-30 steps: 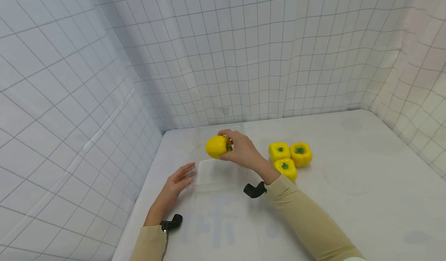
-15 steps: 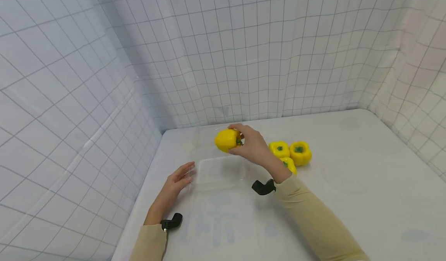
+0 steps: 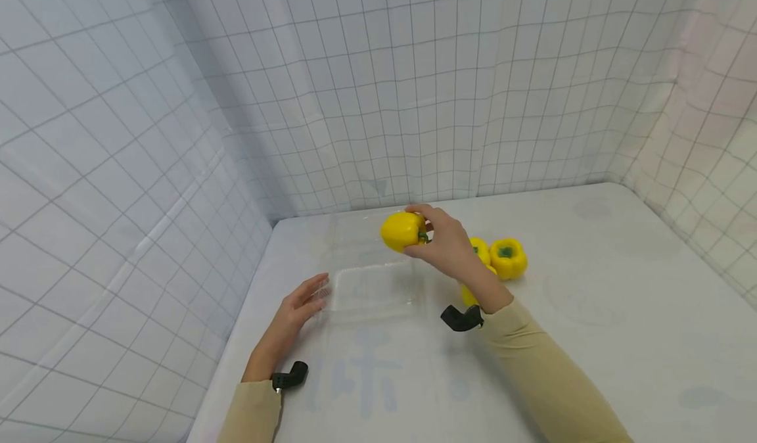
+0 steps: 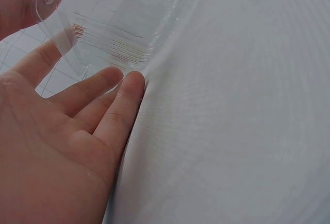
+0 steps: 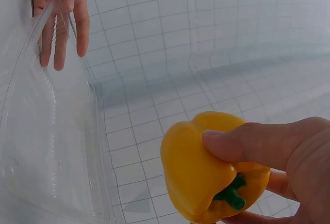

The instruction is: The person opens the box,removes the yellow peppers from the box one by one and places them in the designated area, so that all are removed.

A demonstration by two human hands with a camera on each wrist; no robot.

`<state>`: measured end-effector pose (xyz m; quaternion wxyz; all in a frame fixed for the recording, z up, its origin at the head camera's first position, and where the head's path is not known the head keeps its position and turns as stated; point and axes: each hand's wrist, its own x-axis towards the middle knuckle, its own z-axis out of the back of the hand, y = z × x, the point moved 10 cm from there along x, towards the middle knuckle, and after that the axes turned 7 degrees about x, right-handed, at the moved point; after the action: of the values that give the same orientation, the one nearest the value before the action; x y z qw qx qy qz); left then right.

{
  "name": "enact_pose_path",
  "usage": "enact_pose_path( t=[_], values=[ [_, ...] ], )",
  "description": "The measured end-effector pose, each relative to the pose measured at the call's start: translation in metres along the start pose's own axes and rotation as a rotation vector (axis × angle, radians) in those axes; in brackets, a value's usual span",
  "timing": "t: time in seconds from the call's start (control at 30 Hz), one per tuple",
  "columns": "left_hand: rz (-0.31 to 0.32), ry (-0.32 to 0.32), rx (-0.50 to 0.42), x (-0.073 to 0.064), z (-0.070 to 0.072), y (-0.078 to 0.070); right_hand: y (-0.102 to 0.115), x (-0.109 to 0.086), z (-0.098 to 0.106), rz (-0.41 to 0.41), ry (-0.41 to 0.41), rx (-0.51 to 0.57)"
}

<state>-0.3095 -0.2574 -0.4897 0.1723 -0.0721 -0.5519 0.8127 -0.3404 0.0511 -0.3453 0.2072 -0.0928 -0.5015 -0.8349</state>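
My right hand (image 3: 446,242) holds a yellow bell pepper (image 3: 401,231) above the table, lying on its side with its green stem toward the palm. In the right wrist view, the thumb presses on the shoulder of that pepper (image 5: 191,167). A clear plastic container (image 3: 375,290) rests on the table, with a second clear section (image 3: 349,236) behind it, probably its lid. At the container's left end is my left hand (image 3: 292,310), fingers loosely extended. The left wrist view has its fingertips (image 4: 135,80) against the ribbed outer wall of the plastic (image 4: 113,46).
Several more yellow bell peppers (image 3: 508,259) stand grouped to the right of the container, some partly hidden by the right wrist. A white cover lies over the table (image 3: 591,311). White grid-patterned curtains (image 3: 414,101) enclose the back and sides.
My right hand has carried the bell pepper right and slightly toward the back, away from over the container, now covering some of the grouped peppers. The left hand stays nearly still.
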Motion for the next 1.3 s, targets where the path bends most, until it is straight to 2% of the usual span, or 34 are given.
enact_pose_path(
  t=[0.4, 0.6, 0.9, 1.3],
  values=[
    [0.018, -0.006, -0.001, 0.002, 0.001, -0.001, -0.005, -0.011, 0.03, -0.05, -0.069, 0.009],
    [0.007, 0.0, -0.014, 0.002, -0.001, -0.004, -0.004, -0.018, 0.044, -0.034, -0.112, -0.002],
    [0.0, 0.002, -0.01, -0.001, 0.0, -0.002, -0.01, -0.034, 0.059, -0.035, -0.17, -0.01],
    [0.017, 0.0, -0.021, 0.0, -0.001, -0.001, -0.019, -0.048, 0.074, -0.042, -0.173, -0.067]
  ],
)
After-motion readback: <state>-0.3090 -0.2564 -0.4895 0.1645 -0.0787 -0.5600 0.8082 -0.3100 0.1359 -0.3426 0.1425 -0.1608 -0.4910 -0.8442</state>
